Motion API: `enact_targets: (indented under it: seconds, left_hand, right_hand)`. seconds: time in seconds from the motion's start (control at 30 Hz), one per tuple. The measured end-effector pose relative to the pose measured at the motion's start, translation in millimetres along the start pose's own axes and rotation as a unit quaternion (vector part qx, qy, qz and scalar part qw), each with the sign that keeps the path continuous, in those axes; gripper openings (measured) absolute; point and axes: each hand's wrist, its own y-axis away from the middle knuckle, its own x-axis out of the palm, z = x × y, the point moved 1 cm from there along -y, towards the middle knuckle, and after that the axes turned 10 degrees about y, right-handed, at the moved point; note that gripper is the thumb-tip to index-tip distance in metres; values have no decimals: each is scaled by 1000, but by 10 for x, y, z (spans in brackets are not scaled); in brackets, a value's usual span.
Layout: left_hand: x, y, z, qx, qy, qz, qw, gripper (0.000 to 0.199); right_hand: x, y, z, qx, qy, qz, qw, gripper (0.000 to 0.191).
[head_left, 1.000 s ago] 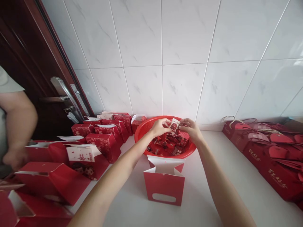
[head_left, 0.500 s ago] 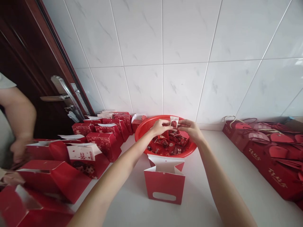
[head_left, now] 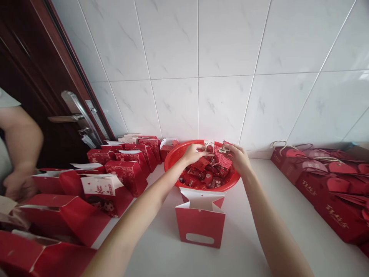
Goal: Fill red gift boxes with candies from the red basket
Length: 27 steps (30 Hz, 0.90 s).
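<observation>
Over the red plastic basket point(head_left: 170, 169), my left hand point(head_left: 195, 153) is closed on a candy packet point(head_left: 209, 146) with a white top printed "CANDY". My right hand point(head_left: 240, 157) pinches another wrapped candy point(head_left: 225, 149), red with a pale label, above the basket's right side. Many wrapped candies point(head_left: 203, 173) in red and dark wrappers lie inside the basket. Nearer to me, between my forearms, a red paper gift box point(head_left: 200, 227) stands upright with its white-lined top open and an oval window low on its front.
Rows of open red gift boxes point(head_left: 127, 177) stand on the left. Closed red boxes with rope handles point(head_left: 314, 184) line the right. A co-worker's hand point(head_left: 20, 184) is at the far left by a door point(head_left: 25, 77). A tiled wall point(head_left: 225, 107) rises behind the white table point(head_left: 248, 246).
My hands have moved apart; the right now shows a separate candy and the "CANDY" packet has shifted slightly left. At far left the co-worker's hand and a front box have moved.
</observation>
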Motion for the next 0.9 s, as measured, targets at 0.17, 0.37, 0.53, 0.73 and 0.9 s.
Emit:
enact_targets:
  seconds: [0.17,0.37,0.53,0.73,0.9]
  left_hand:
    - [16,14,-11,4,-9,17,1000,15]
    - [20,5,3,0,-39,33,999,19]
    - [43,4,-1,-14,-91,16,996,16]
    - [-109,-17,84,-58,-187,-72,978,23]
    - [-276,-9,83,-85,-266,-112,954,19]
  right_hand:
    - [39,54,43,13,-11,63,998,33]
    - [49,78,45,20,-4,106,994,32]
    - [62,85,36,31,18,118,992,31]
    - [68,66,11,28,34,62,997,24]
    - [67,42,-15,21,29,41,999,23]
